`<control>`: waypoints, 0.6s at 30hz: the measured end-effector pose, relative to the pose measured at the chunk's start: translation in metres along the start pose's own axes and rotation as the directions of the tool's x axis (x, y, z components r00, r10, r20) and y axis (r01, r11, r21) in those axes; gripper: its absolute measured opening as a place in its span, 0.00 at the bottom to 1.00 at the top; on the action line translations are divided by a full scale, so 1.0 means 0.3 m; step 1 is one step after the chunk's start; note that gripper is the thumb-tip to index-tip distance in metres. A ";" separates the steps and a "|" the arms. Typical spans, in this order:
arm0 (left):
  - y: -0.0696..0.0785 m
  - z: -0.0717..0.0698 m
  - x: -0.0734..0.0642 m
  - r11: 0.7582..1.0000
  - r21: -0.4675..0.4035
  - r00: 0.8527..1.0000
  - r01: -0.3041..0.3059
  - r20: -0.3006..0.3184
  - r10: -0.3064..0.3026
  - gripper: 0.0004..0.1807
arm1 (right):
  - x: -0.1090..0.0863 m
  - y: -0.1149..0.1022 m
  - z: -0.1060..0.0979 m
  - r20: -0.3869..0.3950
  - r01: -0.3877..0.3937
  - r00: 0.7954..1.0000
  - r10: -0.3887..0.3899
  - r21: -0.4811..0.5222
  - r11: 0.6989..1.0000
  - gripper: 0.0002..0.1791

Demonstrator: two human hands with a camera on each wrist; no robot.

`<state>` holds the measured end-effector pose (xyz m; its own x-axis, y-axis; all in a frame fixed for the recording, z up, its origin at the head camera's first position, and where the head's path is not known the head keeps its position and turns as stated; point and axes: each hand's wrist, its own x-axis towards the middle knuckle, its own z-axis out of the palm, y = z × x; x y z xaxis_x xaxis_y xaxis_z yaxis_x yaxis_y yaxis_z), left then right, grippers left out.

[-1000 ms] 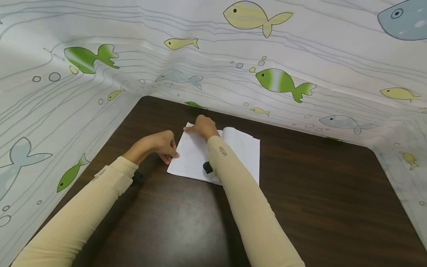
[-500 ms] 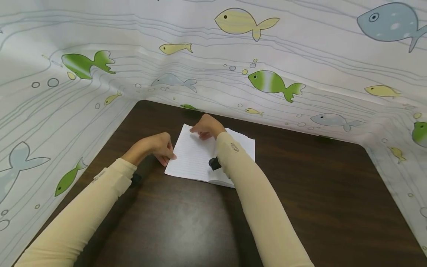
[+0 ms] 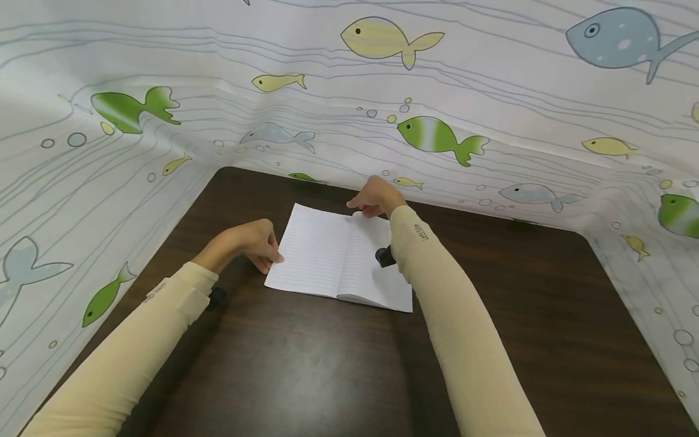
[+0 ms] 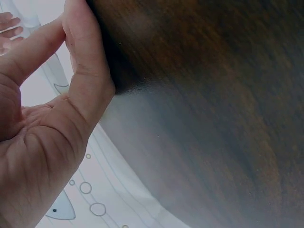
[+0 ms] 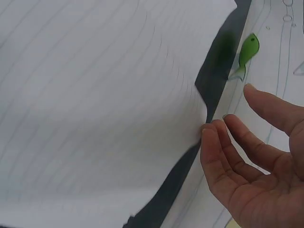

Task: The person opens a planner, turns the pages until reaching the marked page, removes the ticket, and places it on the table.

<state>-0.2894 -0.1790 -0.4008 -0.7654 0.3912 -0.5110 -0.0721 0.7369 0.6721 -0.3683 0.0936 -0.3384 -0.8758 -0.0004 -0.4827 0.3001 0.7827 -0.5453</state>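
Observation:
An open notebook (image 3: 315, 252) with lined white pages lies on the dark wooden table. At its left edge my left hand (image 3: 255, 240) pinches the page margin, the thumb on top. In the left wrist view the thumb and forefinger of the left hand (image 4: 57, 109) meet near the top, and the pinched edge is hard to make out. My right hand (image 3: 377, 194) is at the notebook's far edge, near the spine. The right wrist view shows this right hand (image 5: 256, 161) with thumb apart and fingertips touching the edge of a slightly curved page (image 5: 104, 95).
The brown tabletop (image 3: 508, 315) extends in front and to the right. A white sheet (image 3: 338, 79) printed with fish stands around the back and sides. A small dark wrist device (image 3: 384, 257) hangs under the right sleeve.
My right hand has moved right across the left page, off it to the far edge by the spine. The left hand stays at the left edge. The view has shifted slightly.

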 end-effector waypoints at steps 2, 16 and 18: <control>-0.004 0.002 0.001 1.000 -0.005 1.000 -0.006 0.001 0.006 0.11 | -0.007 0.018 -0.026 -0.012 -0.007 1.000 0.007 0.013 1.000 0.26; -0.019 -0.003 0.008 0.998 0.005 0.998 -0.066 0.009 0.066 0.10 | -0.015 0.136 -0.132 -0.073 -0.046 0.996 0.048 0.027 0.999 0.24; -0.020 -0.004 0.006 0.998 0.004 0.998 -0.070 0.009 0.070 0.11 | -0.017 0.148 -0.137 -0.081 -0.064 0.994 0.066 0.027 0.998 0.26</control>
<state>-0.2912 -0.1832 -0.4052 -0.7630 0.4465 -0.4675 -0.0156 0.7102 0.7038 -0.3661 0.1541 -0.3320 -0.8818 0.1021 -0.4604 0.3660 0.7638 -0.5317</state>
